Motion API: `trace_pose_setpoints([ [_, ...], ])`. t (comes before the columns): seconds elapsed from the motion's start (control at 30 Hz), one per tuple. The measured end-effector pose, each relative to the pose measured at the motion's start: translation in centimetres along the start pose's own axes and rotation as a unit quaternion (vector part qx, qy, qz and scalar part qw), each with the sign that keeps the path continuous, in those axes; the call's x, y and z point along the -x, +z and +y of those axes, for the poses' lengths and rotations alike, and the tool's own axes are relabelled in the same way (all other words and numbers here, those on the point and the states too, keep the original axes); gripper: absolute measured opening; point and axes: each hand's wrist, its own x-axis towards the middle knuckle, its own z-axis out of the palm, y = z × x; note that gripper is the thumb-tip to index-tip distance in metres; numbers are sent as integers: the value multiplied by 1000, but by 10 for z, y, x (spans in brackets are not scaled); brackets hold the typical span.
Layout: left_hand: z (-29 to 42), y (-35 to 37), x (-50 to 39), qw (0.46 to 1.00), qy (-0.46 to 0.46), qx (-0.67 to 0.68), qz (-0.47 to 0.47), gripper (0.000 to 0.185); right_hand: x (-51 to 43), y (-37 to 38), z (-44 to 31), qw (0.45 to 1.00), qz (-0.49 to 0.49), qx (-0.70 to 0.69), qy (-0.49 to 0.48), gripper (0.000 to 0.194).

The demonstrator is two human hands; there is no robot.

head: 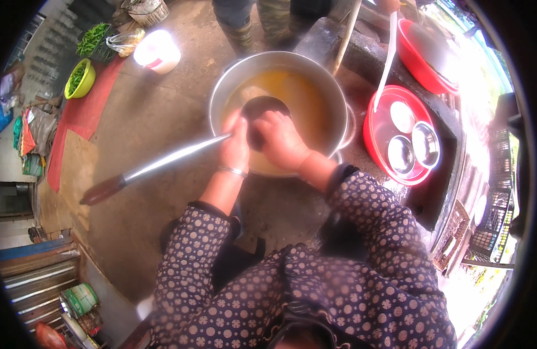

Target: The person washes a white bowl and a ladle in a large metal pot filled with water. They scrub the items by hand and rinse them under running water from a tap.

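My left hand [236, 144] grips a long-handled ladle [176, 158] close to its dark round bowl [268, 104]. The metal handle slants down to the left and ends in a brown grip [103, 190]. My right hand [280, 138] lies over the bowl with fingers bent against it; whatever might be under the palm is hidden. Both hands are above a large metal pot [343, 104] on the floor. Cloudy yellowish liquid [312, 102] fills part of the pot, and a pale patch shows behind the bowl.
At right, a red basin [373, 144] holds metal bowls [400, 153] and a white long-handled utensil [385, 65]. Another red basin [410, 56] rests on a dark ledge. A person's boots [238, 37] stand beyond the pot. Far left are a white bucket [161, 54] and a yellow-green basin [86, 85] of green vegetables.
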Motion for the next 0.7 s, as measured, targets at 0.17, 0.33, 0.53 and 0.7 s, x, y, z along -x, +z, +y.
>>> trace_pose_setpoints([
  [0.17, -9, 1, -3, 998, -28, -10, 46, 35, -3, 1, 2, 993, 112, 5, -39, 51],
  [0.33, -7, 2, -1, 999, -18, 1, 30, 35, -1, -2, -1, 997, 77, 18, -19, 54],
  [0.53, -13, -4, 1, 999, -29, 6, 34, 38, -2, 1, 2, 997, 72, 4, -32, 46],
  [0.7, -27, -7, -7, 996, -59, 39, 49, 38, -4, 6, 8, 997, 73, 17, -33, 35],
])
